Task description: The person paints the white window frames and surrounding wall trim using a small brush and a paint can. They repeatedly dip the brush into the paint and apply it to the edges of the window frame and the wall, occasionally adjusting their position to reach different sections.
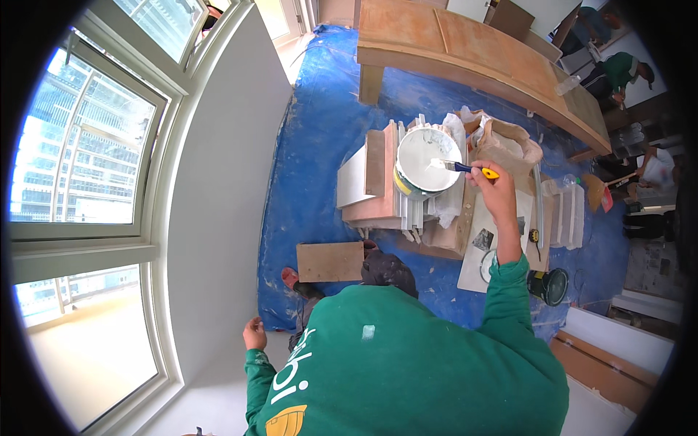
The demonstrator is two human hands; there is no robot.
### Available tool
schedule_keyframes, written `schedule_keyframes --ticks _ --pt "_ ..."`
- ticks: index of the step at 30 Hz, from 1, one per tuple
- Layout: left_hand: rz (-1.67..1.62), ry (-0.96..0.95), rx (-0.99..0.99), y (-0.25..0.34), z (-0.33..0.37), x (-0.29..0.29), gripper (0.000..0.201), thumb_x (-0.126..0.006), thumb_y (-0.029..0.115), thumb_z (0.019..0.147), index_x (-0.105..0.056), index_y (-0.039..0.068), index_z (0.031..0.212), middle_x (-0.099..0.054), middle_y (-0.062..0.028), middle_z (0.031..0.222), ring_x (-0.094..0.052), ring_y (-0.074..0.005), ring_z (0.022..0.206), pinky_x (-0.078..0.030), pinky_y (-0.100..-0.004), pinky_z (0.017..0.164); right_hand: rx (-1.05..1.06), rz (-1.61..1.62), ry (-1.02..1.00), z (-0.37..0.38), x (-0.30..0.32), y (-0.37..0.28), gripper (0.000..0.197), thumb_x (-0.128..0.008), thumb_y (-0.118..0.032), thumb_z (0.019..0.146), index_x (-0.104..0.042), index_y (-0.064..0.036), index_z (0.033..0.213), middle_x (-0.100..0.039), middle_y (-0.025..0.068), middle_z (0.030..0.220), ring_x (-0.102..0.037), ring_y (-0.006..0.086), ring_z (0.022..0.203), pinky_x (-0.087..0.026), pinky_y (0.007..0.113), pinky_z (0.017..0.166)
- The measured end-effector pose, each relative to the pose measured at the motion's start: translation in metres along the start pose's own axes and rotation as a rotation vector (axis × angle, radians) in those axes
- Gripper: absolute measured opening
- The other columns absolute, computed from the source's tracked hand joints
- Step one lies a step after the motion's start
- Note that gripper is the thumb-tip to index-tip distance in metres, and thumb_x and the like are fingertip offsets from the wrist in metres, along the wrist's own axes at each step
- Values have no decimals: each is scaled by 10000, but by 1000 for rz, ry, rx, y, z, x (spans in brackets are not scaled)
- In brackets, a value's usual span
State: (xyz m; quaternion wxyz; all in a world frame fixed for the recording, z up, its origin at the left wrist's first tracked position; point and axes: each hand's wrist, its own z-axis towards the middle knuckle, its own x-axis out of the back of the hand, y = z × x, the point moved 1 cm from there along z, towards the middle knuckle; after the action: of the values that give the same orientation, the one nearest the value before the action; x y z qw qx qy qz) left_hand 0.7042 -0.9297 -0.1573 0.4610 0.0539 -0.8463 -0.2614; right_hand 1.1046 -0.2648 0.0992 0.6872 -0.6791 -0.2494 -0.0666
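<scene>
My right hand (498, 195) grips a paintbrush (458, 167) by its dark blue handle with a yellow end. White paint coats the bristles, which are over the open mouth of a paint bucket (411, 187). Whether they touch the paint inside is hard to tell. The bucket stands upright on a stack of boards and boxes. Low on the left, my left hand (254, 334) is beside the pale wall, fingers loosely apart and nothing visible in it. A green sleeve covers each forearm.
Blue sheeting (313, 160) covers the floor. A long wooden table (465, 54) crosses the back. Right of the bucket are a paper sack (509, 142), a pale board (472, 272) and a dark bucket (549, 287). Windows (83, 145) line the left; people (622, 76) work far right.
</scene>
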Motion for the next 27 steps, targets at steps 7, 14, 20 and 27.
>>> schedule_keyframes --ticks 7,14,20,27 --pt "-13 57 -20 -16 34 38 238 -664 61 966 -738 15 1188 -765 -159 1079 -736 -263 937 -578 -380 870 354 -670 -60 -71 -7 -25 162 -719 -74 930 -732 -83 1091 -748 113 970 -701 286 934 -521 418 835" --pt "-13 100 -27 -26 32 72 233 -643 45 978 -735 10 1189 -752 -166 1099 -734 -277 1010 -581 -392 904 520 -804 -150 -96 -11 -42 260 -707 -29 846 -725 -65 1102 -742 115 1082 -661 321 1044 -485 430 926" --pt "-136 305 17 -6 38 129 269 -640 8 972 -723 31 1226 -719 -166 1198 -708 -285 1119 -592 -407 956 240 -362 118 -85 25 48 241 -705 -140 999 -734 -36 1214 -767 93 1115 -698 173 958 -539 303 851" --pt "-82 707 -166 34 62 203 135 -632 73 999 -720 57 1100 -715 -124 1027 -714 -278 859 -573 -372 729 -436 536 341 -76 26 122 314 -672 -327 1030 -677 -111 1258 -757 35 1138 -672 96 901 -459 246 644"
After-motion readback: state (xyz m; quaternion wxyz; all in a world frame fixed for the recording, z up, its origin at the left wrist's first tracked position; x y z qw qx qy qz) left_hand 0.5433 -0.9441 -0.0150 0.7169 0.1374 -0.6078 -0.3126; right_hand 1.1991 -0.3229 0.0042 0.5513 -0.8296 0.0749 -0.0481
